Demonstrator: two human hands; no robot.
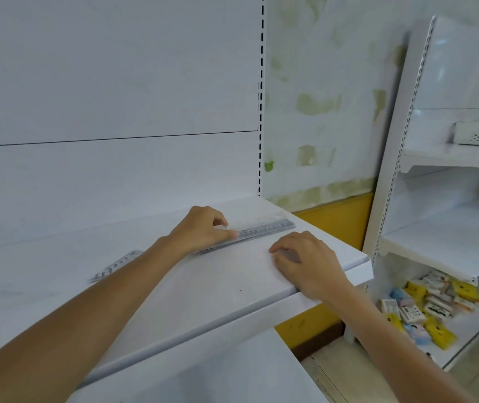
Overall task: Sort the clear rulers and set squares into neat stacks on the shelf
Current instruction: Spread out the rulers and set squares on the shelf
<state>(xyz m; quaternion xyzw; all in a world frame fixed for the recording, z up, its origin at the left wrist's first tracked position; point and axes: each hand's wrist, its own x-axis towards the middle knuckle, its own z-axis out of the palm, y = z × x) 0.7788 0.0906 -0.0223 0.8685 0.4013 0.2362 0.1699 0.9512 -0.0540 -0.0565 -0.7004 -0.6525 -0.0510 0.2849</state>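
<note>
Clear plastic on a white shelf [232, 286], so honestly it's hard to spot much. The left hand [203, 228] pinches the ruler [264, 229] around its middle, thumb along the edge. My guess is it's being squared up at the shelf's right end to start a stack. The right hand [305, 260] sits just beside it, fingers loosely curled, tips on the shelf, gripping nothing I can see. The greyish patch under them could be shadow or a set square, can't tell. A second ruler [116, 264] lies further left, partly hidden behind the forearm.
</note>
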